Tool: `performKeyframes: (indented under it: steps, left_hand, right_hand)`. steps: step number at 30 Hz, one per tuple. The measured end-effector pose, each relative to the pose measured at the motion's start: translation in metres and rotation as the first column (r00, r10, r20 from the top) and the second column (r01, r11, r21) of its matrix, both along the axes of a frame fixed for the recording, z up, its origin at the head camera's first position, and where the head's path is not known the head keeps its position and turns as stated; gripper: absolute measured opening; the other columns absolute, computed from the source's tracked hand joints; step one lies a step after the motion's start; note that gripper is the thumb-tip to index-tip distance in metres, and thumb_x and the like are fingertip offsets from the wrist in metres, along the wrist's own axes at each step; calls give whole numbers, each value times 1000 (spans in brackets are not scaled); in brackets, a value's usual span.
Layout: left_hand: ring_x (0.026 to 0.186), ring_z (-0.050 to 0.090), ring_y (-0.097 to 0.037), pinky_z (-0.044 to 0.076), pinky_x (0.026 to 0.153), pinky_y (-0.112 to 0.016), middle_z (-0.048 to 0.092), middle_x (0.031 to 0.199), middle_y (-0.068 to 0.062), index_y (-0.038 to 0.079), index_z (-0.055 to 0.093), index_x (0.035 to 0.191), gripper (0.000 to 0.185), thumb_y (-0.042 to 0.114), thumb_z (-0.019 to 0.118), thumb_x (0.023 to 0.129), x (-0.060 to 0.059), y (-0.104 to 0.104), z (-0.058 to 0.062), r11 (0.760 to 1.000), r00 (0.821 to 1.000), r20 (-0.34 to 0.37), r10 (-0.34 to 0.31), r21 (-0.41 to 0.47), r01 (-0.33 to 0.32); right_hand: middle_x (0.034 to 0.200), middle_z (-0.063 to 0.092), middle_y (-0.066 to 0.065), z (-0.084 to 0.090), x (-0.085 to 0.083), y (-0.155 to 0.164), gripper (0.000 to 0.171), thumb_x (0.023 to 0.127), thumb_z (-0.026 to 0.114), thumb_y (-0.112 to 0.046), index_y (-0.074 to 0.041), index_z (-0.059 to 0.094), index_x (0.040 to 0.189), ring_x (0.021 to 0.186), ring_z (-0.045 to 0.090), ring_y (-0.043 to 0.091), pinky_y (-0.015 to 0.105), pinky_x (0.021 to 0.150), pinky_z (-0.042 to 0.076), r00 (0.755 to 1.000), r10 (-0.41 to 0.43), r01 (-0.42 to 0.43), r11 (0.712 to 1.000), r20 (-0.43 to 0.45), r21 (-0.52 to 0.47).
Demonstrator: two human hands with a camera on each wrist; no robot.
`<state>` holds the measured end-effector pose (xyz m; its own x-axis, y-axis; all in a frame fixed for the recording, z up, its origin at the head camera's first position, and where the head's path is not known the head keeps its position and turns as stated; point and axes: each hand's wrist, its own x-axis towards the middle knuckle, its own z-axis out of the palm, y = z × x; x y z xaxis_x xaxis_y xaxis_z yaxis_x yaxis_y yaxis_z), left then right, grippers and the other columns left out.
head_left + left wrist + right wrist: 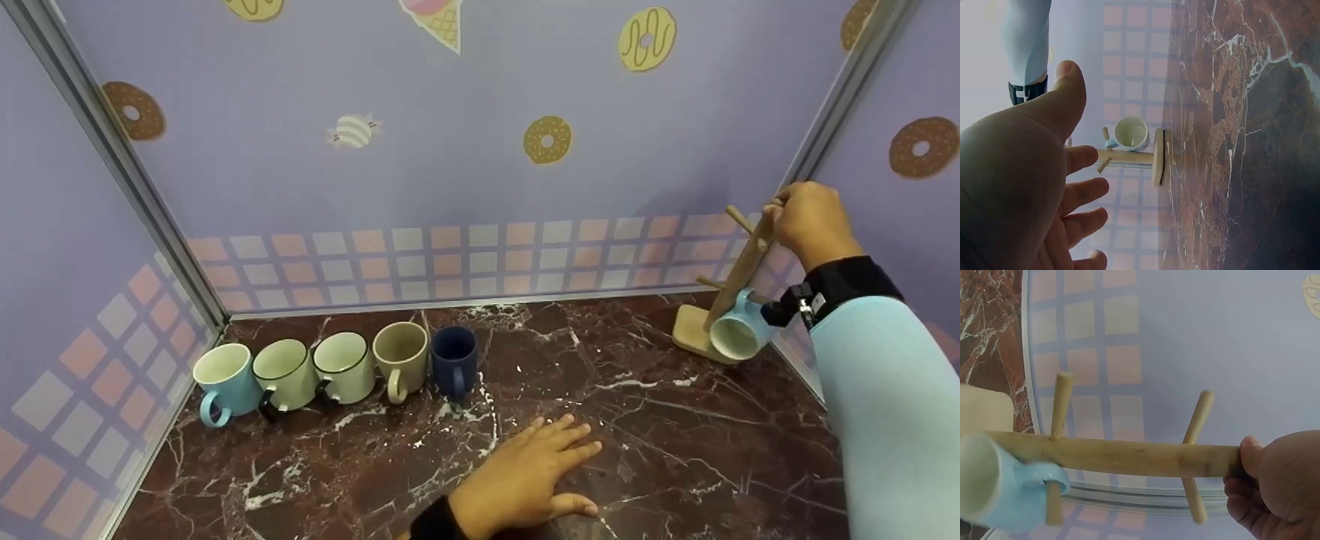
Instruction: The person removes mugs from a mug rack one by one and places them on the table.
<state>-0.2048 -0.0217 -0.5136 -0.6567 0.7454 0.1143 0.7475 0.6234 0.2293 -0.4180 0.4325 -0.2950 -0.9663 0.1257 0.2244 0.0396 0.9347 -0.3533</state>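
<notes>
One mug (pixel 739 332) hangs on our wooden rack (pixel 731 289).
Our right hand (pixel 810 221) grips its top; our left hand (pixel 525 480) lies spread flat on the table (pixel 675 450).

Pale-blue mug (pixel 739 330) on tan wooden rack (pixel 739 274) (dark red marble counter (pixel 675 450)).

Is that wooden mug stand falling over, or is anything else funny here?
The wooden mug tree leans toward the row of mugs instead of standing upright. The right hand grips its top, and one light blue mug hangs on a low peg. The five mugs on the counter stand upright in a neat row.
</notes>
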Motion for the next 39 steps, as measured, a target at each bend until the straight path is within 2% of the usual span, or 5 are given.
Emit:
performKeyframes:
  steps: [3,8,13,25,39]
  left_hand:
    - [175,32,-22,30,143,-54,34,185,6,34,47,173,84,79,58,103,0,0,0,1000,1000,4,2,-2,-2]
    - [175,32,-21,29,143,-54,34,185,7,34,48,173,84,79,59,103,0,0,-2,1000,1000,16,1,8,-1]
    - [175,32,-22,29,143,-54,34,186,7,35,47,173,83,79,59,103,1,-1,-2,1000,1000,15,-2,11,2]
    - [175,33,-25,31,142,-57,31,186,7,36,45,174,85,79,59,103,0,-1,0,1000,1000,16,-1,-4,2]
    - [174,33,-24,36,140,-54,32,186,8,36,47,173,85,81,59,102,0,-3,1,1000,999,44,8,-8,-8]
  right_hand:
    - [132,68,47,-3,2,0,50,118,58,-27,20,70,131,118,65,65,69,92,59,997,-9,9,1000,-72,4]
    - [104,75,39,-6,-1,-3,52,115,67,-34,18,76,111,95,70,56,42,61,55,991,-50,48,999,-128,-13]
    - [77,69,21,-10,-6,-8,52,113,70,-38,8,75,89,78,64,43,34,55,44,984,-81,79,997,-161,-25]
    - [98,77,38,-20,-8,-7,55,114,69,-38,15,80,105,87,70,51,31,56,42,964,-119,109,993,-239,-55]
    - [96,77,34,-21,-9,-6,57,115,66,-41,14,79,111,82,68,43,30,52,44,964,-150,127,985,-220,-115]
